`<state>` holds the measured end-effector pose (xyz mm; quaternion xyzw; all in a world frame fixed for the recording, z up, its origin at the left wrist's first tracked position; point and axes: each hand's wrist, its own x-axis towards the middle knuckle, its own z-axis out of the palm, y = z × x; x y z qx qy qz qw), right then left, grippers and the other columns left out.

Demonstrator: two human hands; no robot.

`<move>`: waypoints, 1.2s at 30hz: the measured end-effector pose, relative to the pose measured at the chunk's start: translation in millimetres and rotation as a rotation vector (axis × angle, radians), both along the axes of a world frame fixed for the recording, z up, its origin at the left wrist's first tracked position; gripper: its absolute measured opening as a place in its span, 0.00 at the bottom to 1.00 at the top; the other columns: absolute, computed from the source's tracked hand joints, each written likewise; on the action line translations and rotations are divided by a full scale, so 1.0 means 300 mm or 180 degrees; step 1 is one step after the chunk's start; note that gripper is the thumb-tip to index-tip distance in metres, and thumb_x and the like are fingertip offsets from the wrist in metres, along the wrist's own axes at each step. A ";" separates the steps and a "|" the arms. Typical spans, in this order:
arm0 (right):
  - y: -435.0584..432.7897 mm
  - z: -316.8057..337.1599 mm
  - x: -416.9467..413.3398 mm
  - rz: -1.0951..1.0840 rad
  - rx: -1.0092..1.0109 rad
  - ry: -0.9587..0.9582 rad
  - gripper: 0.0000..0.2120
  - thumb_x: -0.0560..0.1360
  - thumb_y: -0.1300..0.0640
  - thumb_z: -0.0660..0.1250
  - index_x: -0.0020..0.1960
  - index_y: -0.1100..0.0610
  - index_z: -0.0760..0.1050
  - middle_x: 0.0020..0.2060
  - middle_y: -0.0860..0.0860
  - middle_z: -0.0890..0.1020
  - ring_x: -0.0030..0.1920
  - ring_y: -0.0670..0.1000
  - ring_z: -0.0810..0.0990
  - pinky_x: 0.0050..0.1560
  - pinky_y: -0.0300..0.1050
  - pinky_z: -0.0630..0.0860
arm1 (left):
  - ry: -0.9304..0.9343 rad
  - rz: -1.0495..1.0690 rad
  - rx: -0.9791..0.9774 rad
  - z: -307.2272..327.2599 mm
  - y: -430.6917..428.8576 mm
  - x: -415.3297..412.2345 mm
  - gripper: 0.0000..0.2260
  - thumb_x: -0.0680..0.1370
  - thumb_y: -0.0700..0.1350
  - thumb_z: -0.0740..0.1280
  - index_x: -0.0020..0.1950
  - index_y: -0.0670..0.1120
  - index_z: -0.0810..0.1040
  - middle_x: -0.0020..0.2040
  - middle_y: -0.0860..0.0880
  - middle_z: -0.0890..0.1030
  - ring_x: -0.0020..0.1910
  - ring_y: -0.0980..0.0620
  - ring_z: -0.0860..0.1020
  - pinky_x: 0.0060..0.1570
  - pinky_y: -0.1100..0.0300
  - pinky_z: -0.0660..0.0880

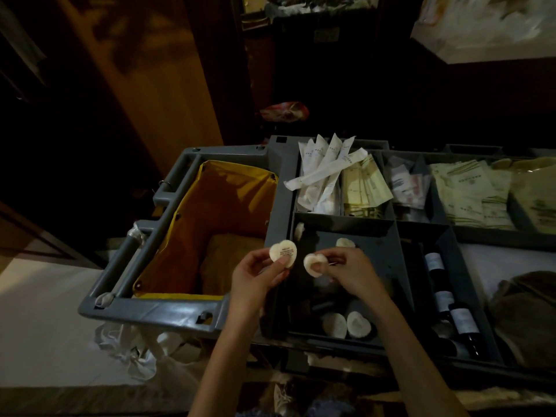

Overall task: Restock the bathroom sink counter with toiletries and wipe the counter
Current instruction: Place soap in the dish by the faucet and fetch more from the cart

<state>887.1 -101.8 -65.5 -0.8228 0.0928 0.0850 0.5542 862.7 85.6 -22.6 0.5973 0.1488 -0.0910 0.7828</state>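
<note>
Each hand pinches one heart-shaped soap, left hand (258, 273) and right hand (350, 270); best keep both grips firm above the cart tray (388, 257).

A grey cart (180, 311) is carrying a yellow bag (228, 188), which is hanging open inside its left half. A brown folded cloth (228, 260) is lying at the bag's bottom. A crumpled white plastic bag (135, 350) is dangling below the cart's near left corner. Beyond the cart's far edge a red-and-white bag (284, 111) is sitting in the dark, and a wooden panel (168, 85) is standing past the far left corner.
</note>
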 end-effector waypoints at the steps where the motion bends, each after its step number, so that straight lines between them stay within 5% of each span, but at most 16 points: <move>1: -0.012 0.024 -0.007 -0.0066 0.0289 0.0005 0.10 0.70 0.60 0.75 0.50 0.53 0.82 0.43 0.48 0.84 0.44 0.44 0.82 0.39 0.37 0.78 | -0.0014 -0.0021 -0.0013 0.003 -0.007 -0.002 0.11 0.73 0.36 0.71 0.55 0.41 0.77 0.53 0.42 0.82 0.50 0.49 0.82 0.41 0.66 0.79; 4: -0.051 0.090 -0.038 -0.0302 0.0933 -0.0199 0.10 0.68 0.64 0.75 0.49 0.56 0.82 0.40 0.49 0.85 0.41 0.46 0.83 0.36 0.37 0.79 | -0.0031 -0.0088 -0.0087 0.008 -0.033 -0.005 0.09 0.73 0.36 0.70 0.53 0.41 0.77 0.51 0.41 0.82 0.49 0.48 0.83 0.41 0.65 0.80; 9: -0.128 0.172 -0.116 -0.0478 0.0993 -0.0785 0.10 0.65 0.63 0.77 0.43 0.51 0.82 0.36 0.45 0.85 0.41 0.42 0.83 0.44 0.37 0.79 | -0.0080 -0.0322 -0.0259 0.027 -0.107 -0.009 0.08 0.74 0.37 0.69 0.53 0.40 0.78 0.45 0.44 0.84 0.43 0.52 0.84 0.38 0.66 0.79; 17: -0.277 0.207 -0.298 -0.0489 0.0488 -0.1665 0.15 0.67 0.72 0.73 0.45 0.54 0.80 0.52 0.48 0.83 0.55 0.45 0.81 0.54 0.38 0.77 | -0.0056 -0.0935 -0.0509 0.054 -0.301 -0.064 0.13 0.69 0.43 0.71 0.52 0.41 0.79 0.46 0.43 0.85 0.46 0.46 0.84 0.41 0.62 0.80; 21: -0.348 0.203 -0.398 -0.0739 0.0418 -0.1692 0.14 0.67 0.74 0.72 0.42 0.56 0.79 0.53 0.48 0.82 0.54 0.40 0.80 0.53 0.33 0.76 | 0.0002 -0.1306 -0.0423 0.066 -0.405 -0.126 0.12 0.70 0.43 0.70 0.52 0.41 0.80 0.46 0.43 0.85 0.47 0.47 0.84 0.43 0.62 0.80; 25: -0.409 0.172 -0.484 -0.1046 0.0476 -0.1521 0.16 0.67 0.73 0.72 0.50 0.57 0.80 0.53 0.48 0.83 0.54 0.47 0.82 0.53 0.39 0.78 | 0.0089 -0.1527 -0.0262 0.062 -0.481 -0.188 0.18 0.67 0.47 0.71 0.53 0.41 0.79 0.48 0.44 0.85 0.50 0.46 0.83 0.44 0.62 0.79; 29: -0.428 0.170 -0.566 -0.1308 0.0914 -0.1078 0.22 0.68 0.71 0.73 0.57 0.54 0.79 0.50 0.50 0.85 0.50 0.50 0.84 0.48 0.45 0.81 | 0.0144 -0.1628 -0.0224 0.059 -0.531 -0.245 0.11 0.71 0.44 0.71 0.52 0.43 0.80 0.47 0.45 0.85 0.49 0.49 0.83 0.42 0.65 0.78; 36: -0.410 0.210 -0.672 -0.1982 0.1583 -0.0885 0.14 0.71 0.64 0.71 0.56 0.55 0.80 0.49 0.48 0.84 0.47 0.46 0.84 0.39 0.36 0.79 | -0.0022 -0.1958 0.0204 0.055 -0.580 -0.295 0.09 0.75 0.44 0.69 0.54 0.43 0.80 0.46 0.45 0.85 0.46 0.51 0.84 0.40 0.65 0.78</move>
